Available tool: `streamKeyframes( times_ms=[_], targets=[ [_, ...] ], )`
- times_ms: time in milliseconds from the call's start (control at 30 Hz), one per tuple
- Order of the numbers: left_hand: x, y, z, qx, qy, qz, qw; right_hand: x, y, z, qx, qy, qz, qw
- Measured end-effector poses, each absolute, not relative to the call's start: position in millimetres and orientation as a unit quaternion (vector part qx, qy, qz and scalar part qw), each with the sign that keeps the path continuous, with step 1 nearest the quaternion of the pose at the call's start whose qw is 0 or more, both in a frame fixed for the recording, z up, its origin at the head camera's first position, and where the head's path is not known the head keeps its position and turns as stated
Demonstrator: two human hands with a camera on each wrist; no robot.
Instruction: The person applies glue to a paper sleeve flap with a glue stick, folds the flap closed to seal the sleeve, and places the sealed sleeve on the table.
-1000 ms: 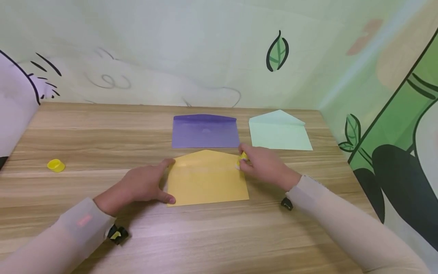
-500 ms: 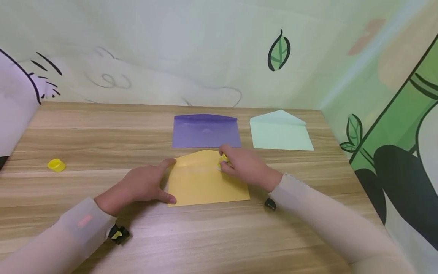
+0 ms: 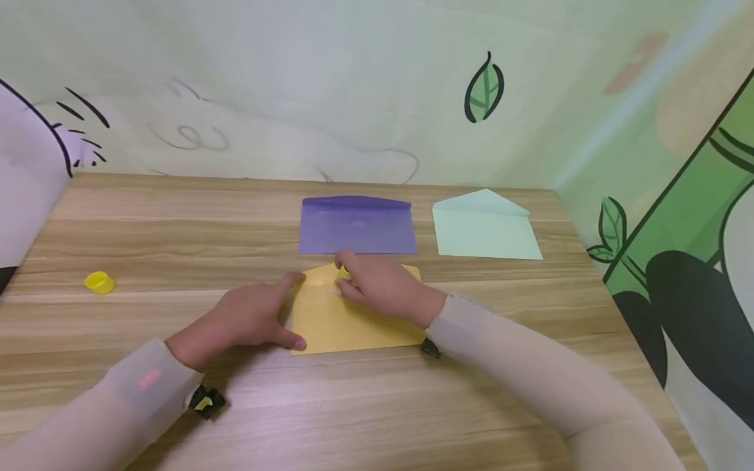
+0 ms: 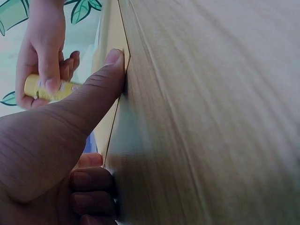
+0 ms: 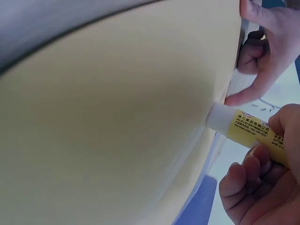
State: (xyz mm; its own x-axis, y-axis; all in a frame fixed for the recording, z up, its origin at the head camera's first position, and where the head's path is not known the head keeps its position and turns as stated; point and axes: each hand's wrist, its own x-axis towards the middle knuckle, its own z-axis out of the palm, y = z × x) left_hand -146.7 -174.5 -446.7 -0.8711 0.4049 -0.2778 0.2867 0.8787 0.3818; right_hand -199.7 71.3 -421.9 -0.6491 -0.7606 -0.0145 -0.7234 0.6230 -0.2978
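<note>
A yellow envelope (image 3: 330, 327) lies flap up on the wooden table. My right hand (image 3: 379, 284) grips a yellow glue stick (image 5: 248, 129), its white end against the paper near the flap's fold. In the left wrist view the glue stick (image 4: 35, 86) shows tilted between thumb and fingers. My left hand (image 3: 250, 317) spans the envelope's left edge, thumb (image 4: 105, 77) pressing the near corner and index finger at the far corner. The other left fingers rest at the edge, partly curled under the palm.
Behind the yellow envelope lie a purple envelope (image 3: 357, 232) and, to its right, a mint green envelope (image 3: 487, 232) with its flap up. A yellow cap (image 3: 99, 282) sits at the table's left. A painted wall (image 3: 265, 85) rises behind the table.
My right hand has slid the glue stick leftward along the flap, from the envelope's right edge to left of its middle. The left hand has stayed in place.
</note>
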Motion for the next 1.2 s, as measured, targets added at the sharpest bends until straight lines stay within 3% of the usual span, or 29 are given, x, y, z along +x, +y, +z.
streamKeyframes(
  times_ms=[333, 567, 933, 1200],
  targets=[
    [-146, -175, -445, 0.185, 0.952, 0.167, 0.178, -199, 38, -429, -0.428, 0.890, -0.137, 0.073],
    [-147, -177, -447, 0.190, 0.948, 0.177, 0.183, -198, 33, -430, -0.436, 0.890, -0.125, 0.045],
    [-147, -175, -446, 0.183, 0.950, 0.165, 0.191, -199, 55, -425, -0.416, 0.899, -0.116, 0.065],
    [-145, -175, -444, 0.177, 0.951, 0.170, 0.189, -201, 82, -426, -0.405, 0.908, -0.098, 0.041]
  ],
)
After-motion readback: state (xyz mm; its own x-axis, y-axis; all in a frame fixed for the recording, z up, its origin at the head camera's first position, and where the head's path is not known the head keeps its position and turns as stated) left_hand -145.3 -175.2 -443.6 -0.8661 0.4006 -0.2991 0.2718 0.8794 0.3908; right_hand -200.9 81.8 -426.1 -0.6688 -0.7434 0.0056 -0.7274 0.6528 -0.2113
